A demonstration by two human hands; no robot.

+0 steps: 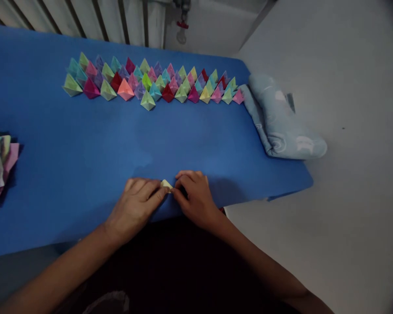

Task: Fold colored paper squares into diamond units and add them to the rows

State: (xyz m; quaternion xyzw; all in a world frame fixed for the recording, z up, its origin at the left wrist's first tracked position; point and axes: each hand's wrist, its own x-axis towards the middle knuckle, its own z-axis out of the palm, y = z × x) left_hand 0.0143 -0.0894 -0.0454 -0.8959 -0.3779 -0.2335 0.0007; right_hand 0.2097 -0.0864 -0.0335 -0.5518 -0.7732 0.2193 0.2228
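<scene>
- Work piece: a small pale yellow folded paper piece point(166, 185) is at the near side of the long blue desk point(94, 148), between the two hands. Its finer folds are partly covered by the fingertips.
- Left hand point(134, 207): fingers bent and close together, the thumb and forefinger closed on the paper piece at its left and near side.
- Right hand point(198, 198): thumb and forefinger curved into a loop, their tips brought together on the right corner of the same piece; the other fingers are curled.
- Far side of the desk: many-coloured pointed folded paper units point(125, 90) stand in close rows, in green, pink, red, purple, turquoise, yellow and orange. One pale green unit point(148, 100) sits forward of the front row, nearer the person.
- Right end of the desk: a folded grey-blue blanket with a white pattern point(281, 122) takes up the corner. It lies against or just beside the last pink unit point(238, 96); actual contact cannot be confirmed.
- Left edge of the view: a loose pile of pink, yellow and greyish sheets point(9, 163) lies on the desk, cut off by the frame and well apart from the hands.
- Behind the desk: a pale ribbed radiator point(111, 22) and a red valve handle point(182, 25).
- Right side: a plain pale wall point(356, 113).
</scene>
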